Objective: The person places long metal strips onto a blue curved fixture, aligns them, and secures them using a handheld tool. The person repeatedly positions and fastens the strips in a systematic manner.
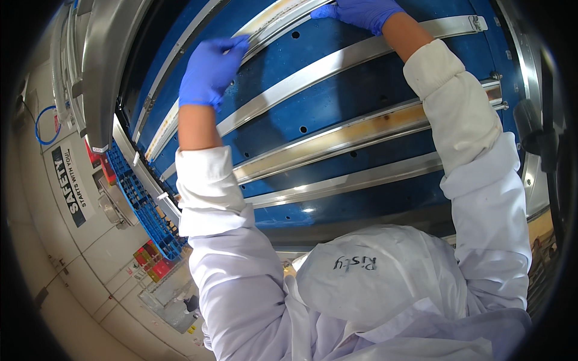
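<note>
My left hand [211,72], in a blue glove, is closed at the lower edge of a long metal rail [280,29] near the top of the view. My right hand [361,12], also blue-gloved, reaches to the same rail farther right; the upper picture edge cuts part of it off. One of its fingers points left along the metal, and the rest look curled. Behind the rail lies a large blue panel [274,132] with small round holes. Below my hands a bare metal strip [301,77] crosses the panel, followed by a rail with brown stains [343,135].
Another metal strip [361,179] runs lower on the panel. Steel framing [105,66] stands at the left, with a blue plastic grid [141,201] beneath. A dark upright post [549,132] is at the right. On the left wall hangs a sign [73,185].
</note>
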`<state>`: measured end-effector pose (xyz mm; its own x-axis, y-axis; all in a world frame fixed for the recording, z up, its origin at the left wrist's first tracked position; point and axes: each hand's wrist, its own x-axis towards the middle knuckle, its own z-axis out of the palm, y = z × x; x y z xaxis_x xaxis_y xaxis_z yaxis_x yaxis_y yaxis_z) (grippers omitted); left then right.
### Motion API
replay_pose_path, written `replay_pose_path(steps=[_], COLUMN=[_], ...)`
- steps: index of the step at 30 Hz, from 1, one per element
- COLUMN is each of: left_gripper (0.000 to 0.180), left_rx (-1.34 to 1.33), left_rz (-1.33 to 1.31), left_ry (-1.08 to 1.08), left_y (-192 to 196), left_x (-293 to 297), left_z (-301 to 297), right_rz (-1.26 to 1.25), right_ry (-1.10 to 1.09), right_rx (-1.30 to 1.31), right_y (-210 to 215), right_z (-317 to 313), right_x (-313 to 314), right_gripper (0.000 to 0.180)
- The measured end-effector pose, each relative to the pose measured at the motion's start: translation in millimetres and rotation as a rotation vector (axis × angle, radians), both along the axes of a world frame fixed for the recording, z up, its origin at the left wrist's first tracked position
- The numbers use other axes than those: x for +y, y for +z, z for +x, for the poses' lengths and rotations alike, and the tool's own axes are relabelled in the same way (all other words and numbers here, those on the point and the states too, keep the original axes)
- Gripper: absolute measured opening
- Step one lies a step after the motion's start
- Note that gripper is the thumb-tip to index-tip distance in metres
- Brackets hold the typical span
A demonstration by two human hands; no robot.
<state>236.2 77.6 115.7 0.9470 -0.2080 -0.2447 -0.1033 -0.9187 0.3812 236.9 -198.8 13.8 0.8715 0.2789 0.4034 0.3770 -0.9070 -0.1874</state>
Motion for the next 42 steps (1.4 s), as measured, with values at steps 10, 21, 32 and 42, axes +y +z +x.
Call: replay_pose_path(steps=[10,21,32,42], left_gripper=[0.029,0.027,0.028,0.028], left_rx=[-0.106,-0.105,-0.067,-0.142], left_rz=[0.238,0.232,0.26,0.171], left_ry=[0.117,0.072,0.037,-0.054], left_y=[29.3,29.3,11.2,22.8], left_x=[30.8,-70.1,-85.8,-92.1], left_z=[-32.7,-29.9,-12.6,-14.0], right_rz=[0.027,-0.02,0.01,0.034], right_ry=[0.041,-0.038,-0.062,-0.058], right_rx=[0.059,0.108,0.12,0.134], right_y=[7.9,15.9,8.7,11.3], right_z=[-4.5,-12.1,-8.1,-9.4], right_x=[-4.9,-103.7,-101.4,-101.1], right_gripper=[0.074,0.072,0.071,0.072])
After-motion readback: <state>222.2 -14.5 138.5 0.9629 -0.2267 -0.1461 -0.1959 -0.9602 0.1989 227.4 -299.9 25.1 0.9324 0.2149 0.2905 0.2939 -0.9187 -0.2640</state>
